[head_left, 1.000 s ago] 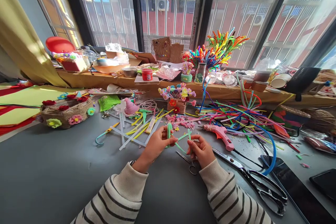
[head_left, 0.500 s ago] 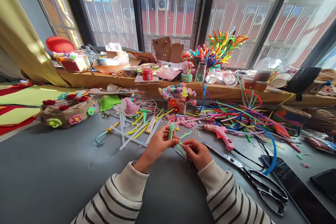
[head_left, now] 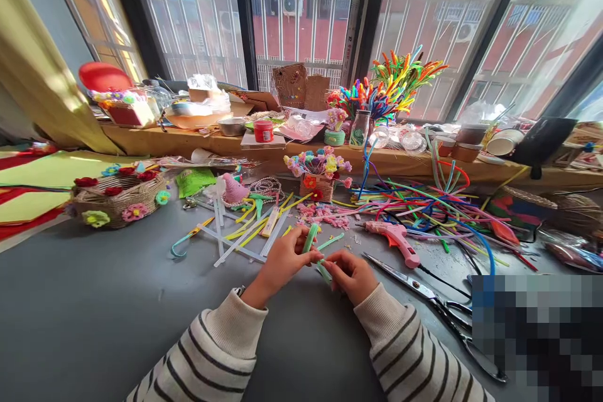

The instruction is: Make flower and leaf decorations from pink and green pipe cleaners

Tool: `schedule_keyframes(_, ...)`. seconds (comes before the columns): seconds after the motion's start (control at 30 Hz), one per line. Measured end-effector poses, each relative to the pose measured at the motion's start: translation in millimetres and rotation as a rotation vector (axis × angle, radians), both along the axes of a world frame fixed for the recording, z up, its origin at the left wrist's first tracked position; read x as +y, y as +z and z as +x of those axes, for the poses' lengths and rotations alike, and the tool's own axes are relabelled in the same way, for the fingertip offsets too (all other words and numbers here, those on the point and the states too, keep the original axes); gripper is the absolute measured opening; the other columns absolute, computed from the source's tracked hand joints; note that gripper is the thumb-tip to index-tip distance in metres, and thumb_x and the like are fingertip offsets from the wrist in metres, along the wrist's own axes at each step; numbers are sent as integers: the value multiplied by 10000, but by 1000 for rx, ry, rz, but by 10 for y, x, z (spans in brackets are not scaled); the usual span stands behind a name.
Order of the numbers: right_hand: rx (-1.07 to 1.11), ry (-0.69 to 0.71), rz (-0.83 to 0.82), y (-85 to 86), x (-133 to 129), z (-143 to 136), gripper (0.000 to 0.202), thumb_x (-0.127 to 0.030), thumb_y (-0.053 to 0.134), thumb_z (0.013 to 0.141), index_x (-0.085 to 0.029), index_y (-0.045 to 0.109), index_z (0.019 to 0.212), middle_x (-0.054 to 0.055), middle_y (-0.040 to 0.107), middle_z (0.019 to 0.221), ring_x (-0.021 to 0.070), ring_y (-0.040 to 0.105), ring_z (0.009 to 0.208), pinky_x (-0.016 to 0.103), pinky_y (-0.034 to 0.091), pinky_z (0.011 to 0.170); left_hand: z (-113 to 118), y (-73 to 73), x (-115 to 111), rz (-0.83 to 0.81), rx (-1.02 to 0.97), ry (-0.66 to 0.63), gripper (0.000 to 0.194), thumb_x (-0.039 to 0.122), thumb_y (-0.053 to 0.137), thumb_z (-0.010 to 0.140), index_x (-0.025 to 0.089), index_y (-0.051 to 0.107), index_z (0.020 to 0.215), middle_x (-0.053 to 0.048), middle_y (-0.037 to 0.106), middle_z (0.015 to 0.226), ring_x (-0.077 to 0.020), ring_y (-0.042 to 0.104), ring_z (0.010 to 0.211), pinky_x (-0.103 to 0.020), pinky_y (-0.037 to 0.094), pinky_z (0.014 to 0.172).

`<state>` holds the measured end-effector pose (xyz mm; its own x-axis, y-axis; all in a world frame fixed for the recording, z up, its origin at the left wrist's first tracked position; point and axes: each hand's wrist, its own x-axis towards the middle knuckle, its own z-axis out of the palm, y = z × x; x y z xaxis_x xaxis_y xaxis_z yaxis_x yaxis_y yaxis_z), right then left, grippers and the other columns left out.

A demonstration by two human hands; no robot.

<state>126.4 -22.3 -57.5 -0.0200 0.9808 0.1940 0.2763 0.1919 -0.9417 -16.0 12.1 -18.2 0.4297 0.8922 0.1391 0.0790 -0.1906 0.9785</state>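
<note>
Both hands meet over the grey table, working a light green pipe cleaner (head_left: pixel 309 238) bent into a loop with loose ends. My left hand (head_left: pixel 286 262) is closed, pinching the looped part, which stands up above its fingers. Fingertips of my right hand (head_left: pixel 352 274) pinch the same green strand close to the left fingertips. One end (head_left: pixel 332 242) sticks out up to the right, and another green piece hangs below between the hands. Fingers hide where the strands cross. Right of my right hand lie large scissors (head_left: pixel 414 284) and a pink glue gun (head_left: pixel 394 240).
Beyond the hands are clear glue sticks (head_left: pixel 226 250), a basket of small flowers (head_left: pixel 318 185) and a heap of coloured pipe cleaners (head_left: pixel 424 201). A twine basket (head_left: pixel 117 204) stands left. Cluttered sill (head_left: pixel 202 147) behind. A pixelated patch covers the lower right.
The green loop has tilted a little to the right and its loose end has shifted slightly. Both hands stay almost in place.
</note>
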Motion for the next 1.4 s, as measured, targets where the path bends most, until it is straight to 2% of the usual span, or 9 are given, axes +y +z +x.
schedule_keyframes(0.13, 43, 78, -49, 16, -11, 7, 239, -390, 452, 687, -161, 484, 629, -71, 428, 343, 44, 334, 267, 165, 241, 302, 5, 9, -3, 13, 12, -20, 229, 254, 591, 558, 147, 452, 705, 32, 484, 612, -90, 477, 551, -206, 398, 507)
schedule_keyframes(0.27, 55, 13, 24, -8, 8, 13, 228, -375, 485, 671, -149, 506, 688, -64, 432, 388, 49, 364, 316, 164, 281, 323, -5, 27, -1, 17, 35, 59, 221, 268, 594, 553, 148, 445, 665, 48, 464, 573, -83, 471, 529, -205, 398, 509)
schedule_keyframes(0.37, 66, -77, 113, -40, 31, 14, 276, -363, 566, 599, -153, 526, 773, -11, 509, 581, 73, 439, 452, 165, 360, 360, -23, 37, 11, -2, 22, 177, 232, 303, 587, 558, 152, 426, 630, 55, 457, 540, -91, 485, 513, -224, 413, 517)
schedule_keyframes(0.47, 20, -92, 179, -61, 37, 10, 313, -341, 576, 592, -174, 536, 855, 33, 502, 772, 79, 461, 506, 165, 396, 336, -36, 36, 23, -45, -29, 229, 256, 324, 590, 556, 154, 405, 606, 55, 461, 528, -104, 507, 521, -248, 436, 541)
schedule_keyframes(0.77, -359, -99, 470, -85, -8, 32, 271, -287, 444, 728, -167, 560, 941, 43, 557, 704, 97, 503, 502, 211, 467, 456, -25, 22, 24, -88, -51, 179, 267, 316, 605, 542, 160, 413, 644, 62, 472, 525, -104, 516, 495, -240, 439, 506)
schedule_keyframes(0.93, -436, -63, 469, -82, -8, 47, 286, -226, 415, 739, -137, 543, 980, 63, 559, 742, 110, 525, 562, 211, 474, 499, -20, 61, -5, -86, -48, 132, 239, 282, 593, 553, 159, 423, 668, 44, 508, 575, -101, 517, 529, -225, 427, 520)
schedule_keyframes(1.13, -488, -28, 442, -58, -9, 42, 304, -197, 390, 740, -95, 543, 983, 89, 564, 765, 129, 528, 607, 231, 475, 544, -10, 51, -6, -44, -26, 141, 219, 283, 580, 560, 160, 428, 658, 40, 514, 575, -111, 524, 535, -235, 430, 526)
schedule_keyframes(1.4, -484, -90, 469, -71, -12, 44, 273, -239, 398, 749, -136, 561, 942, 60, 584, 738, 114, 524, 540, 226, 461, 522, -26, 30, -6, -18, -20, 204, 243, 314, 586, 560, 158, 447, 685, 39, 514, 571, -113, 526, 541, -244, 448, 541)
